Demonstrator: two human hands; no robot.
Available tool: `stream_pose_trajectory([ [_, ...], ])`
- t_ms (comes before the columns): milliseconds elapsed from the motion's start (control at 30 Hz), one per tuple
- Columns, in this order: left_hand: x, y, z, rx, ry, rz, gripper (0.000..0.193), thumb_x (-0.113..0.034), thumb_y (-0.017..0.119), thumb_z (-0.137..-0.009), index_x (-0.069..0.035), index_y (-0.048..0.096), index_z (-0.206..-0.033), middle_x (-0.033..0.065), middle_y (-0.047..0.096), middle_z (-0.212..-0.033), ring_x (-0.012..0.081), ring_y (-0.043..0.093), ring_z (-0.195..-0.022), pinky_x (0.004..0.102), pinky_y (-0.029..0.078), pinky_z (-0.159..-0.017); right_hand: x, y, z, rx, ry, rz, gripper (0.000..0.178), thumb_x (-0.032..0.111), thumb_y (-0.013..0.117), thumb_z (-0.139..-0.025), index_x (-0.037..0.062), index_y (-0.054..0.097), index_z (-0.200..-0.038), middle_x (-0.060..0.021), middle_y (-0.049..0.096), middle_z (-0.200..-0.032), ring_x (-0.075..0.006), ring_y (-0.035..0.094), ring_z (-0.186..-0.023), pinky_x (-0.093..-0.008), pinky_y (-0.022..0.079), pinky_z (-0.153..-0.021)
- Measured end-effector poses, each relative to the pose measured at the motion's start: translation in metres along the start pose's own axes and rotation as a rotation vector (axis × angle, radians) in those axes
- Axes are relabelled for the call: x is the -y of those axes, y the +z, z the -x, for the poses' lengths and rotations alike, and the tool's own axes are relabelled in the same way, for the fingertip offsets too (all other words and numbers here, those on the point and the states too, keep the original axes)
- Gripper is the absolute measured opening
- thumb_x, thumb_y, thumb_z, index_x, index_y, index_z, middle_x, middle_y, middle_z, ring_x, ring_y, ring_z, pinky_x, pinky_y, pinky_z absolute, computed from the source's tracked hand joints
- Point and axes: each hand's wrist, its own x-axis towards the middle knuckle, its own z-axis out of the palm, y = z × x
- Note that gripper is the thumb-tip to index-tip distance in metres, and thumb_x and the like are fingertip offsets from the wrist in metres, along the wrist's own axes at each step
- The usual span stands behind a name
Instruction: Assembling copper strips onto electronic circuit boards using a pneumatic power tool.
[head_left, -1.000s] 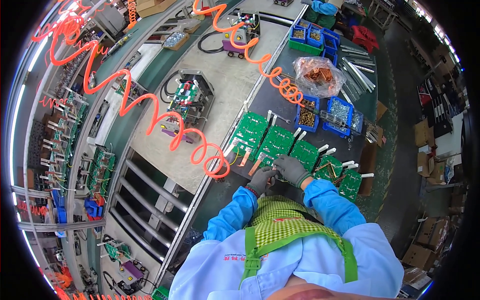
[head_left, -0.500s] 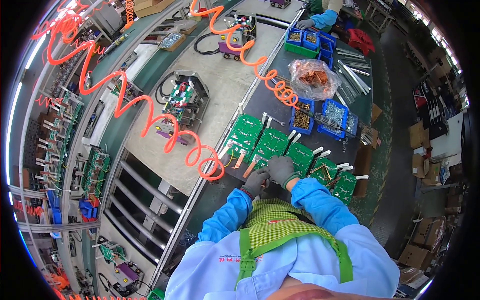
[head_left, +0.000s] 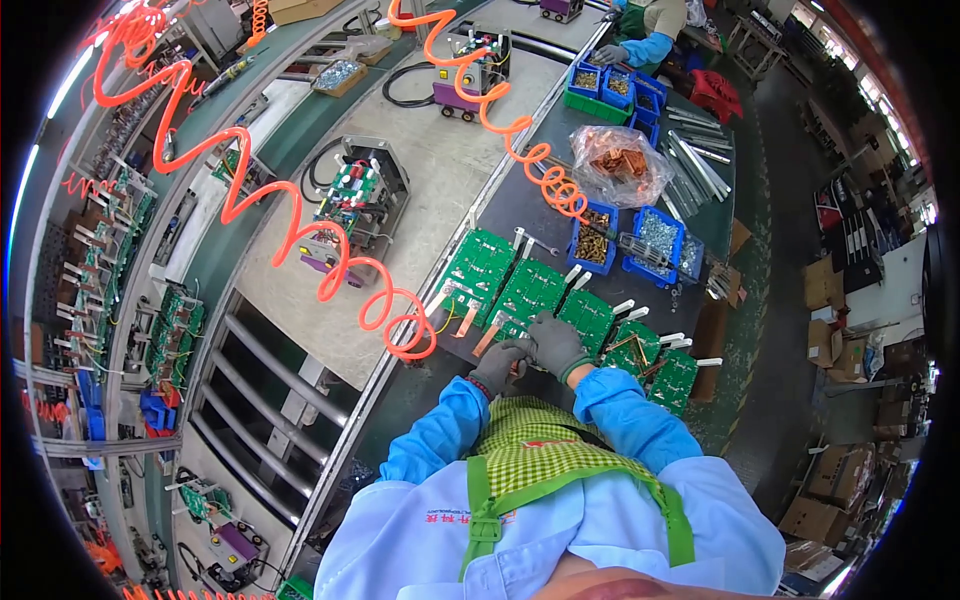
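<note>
Several green circuit boards [head_left: 532,290] lie in a slanting row on the dark bench, with white pieces sticking out at their far edges. My left hand [head_left: 499,364], in a grey glove, is closed at the near edge of the second board; what its fingers hold is too small to make out. My right hand [head_left: 558,345], gloved alike, touches it with curled fingers, over the near edges of the second and third boards. Flat copper strips [head_left: 466,321] stick out from the two leftmost boards. More copper pieces [head_left: 640,352] lie across the fourth board.
Beyond the boards stand blue bins of brass fasteners [head_left: 592,240] and silvery fasteners [head_left: 657,240], plus a bag of copper parts [head_left: 622,165]. Metal bars [head_left: 697,165] lie at the far right. Coiled orange hoses [head_left: 385,290] hang on the left, above the conveyor with half-built machines [head_left: 357,205]. A co-worker [head_left: 645,40] stands at the far end.
The whole view has swung slightly, so the bench appears a little farther left. Both hands stay together at the near edges of the boards, with little visible movement.
</note>
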Motion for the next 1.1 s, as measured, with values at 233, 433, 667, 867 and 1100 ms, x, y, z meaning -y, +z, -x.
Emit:
stream_pose_trajectory([
  [233, -0.017, 0.011, 0.014, 0.044, -0.114, -0.020, 0.012, 0.000, 0.058, -0.079, -0.002, 0.062, -0.090, 0.0083, 0.057, -0.085, 0.0141, 0.060, -0.076, 0.0244, 0.048, -0.056, -0.004, 0.011, 0.016, -0.238, -0.084, -0.265, 0.033, 0.038, 0.063, -0.082, 0.0049, 0.063, -0.079, -0.0136, 0.057, -0.109, -0.0316, 0.062, -0.084, -0.0420, 0.051, -0.072],
  [433, -0.013, -0.009, 0.019, 0.073, 0.523, -0.988, 0.011, -0.005, 0.060, -0.077, -0.003, 0.061, -0.088, 0.0117, 0.058, -0.085, 0.0210, 0.059, -0.071, 0.0324, 0.046, -0.057, -0.002, 0.015, 0.034, -0.298, -0.090, -0.302, 0.030, 0.034, 0.065, -0.081, 0.0046, 0.064, -0.073, -0.0140, 0.059, -0.108, -0.0308, 0.061, -0.088, -0.0389, 0.051, -0.075],
  [667, -0.033, 0.014, 0.013, -0.018, -0.234, 0.381, 0.009, -0.007, 0.053, -0.088, -0.001, 0.056, -0.095, 0.0078, 0.059, -0.082, 0.0146, 0.059, -0.073, 0.0277, 0.049, -0.058, -0.017, 0.011, 0.085, -0.422, 0.122, -0.380, 0.022, 0.026, 0.067, -0.080, 0.0044, 0.063, -0.084, -0.0149, 0.060, -0.101, -0.0318, 0.061, -0.088, -0.0397, 0.050, -0.074],
  [867, 0.012, -0.029, 0.046, -0.110, -0.151, 0.252, 0.021, -0.005, 0.057, -0.087, 0.001, 0.054, -0.107, 0.0087, 0.058, -0.089, 0.0184, 0.060, -0.080, 0.0305, 0.051, -0.071, -0.045, 0.002, 0.136, -0.568, 0.294, -0.320, 0.018, 0.022, 0.064, -0.082, 0.0054, 0.062, -0.088, -0.0157, 0.058, -0.097, -0.0331, 0.060, -0.085, -0.0411, 0.049, -0.072],
  [1100, -0.004, 0.013, 0.086, -0.042, -0.492, 0.287, 0.025, -0.021, 0.051, -0.094, -0.003, 0.055, -0.111, 0.0057, 0.059, -0.092, 0.0147, 0.059, -0.080, 0.0241, 0.048, -0.064, -0.099, -0.016, 0.133, -0.518, 0.424, -0.132, 0.015, 0.020, 0.063, -0.080, 0.0071, 0.061, -0.086, -0.0146, 0.058, -0.092, -0.0338, 0.059, -0.083, -0.0431, 0.048, -0.072],
])
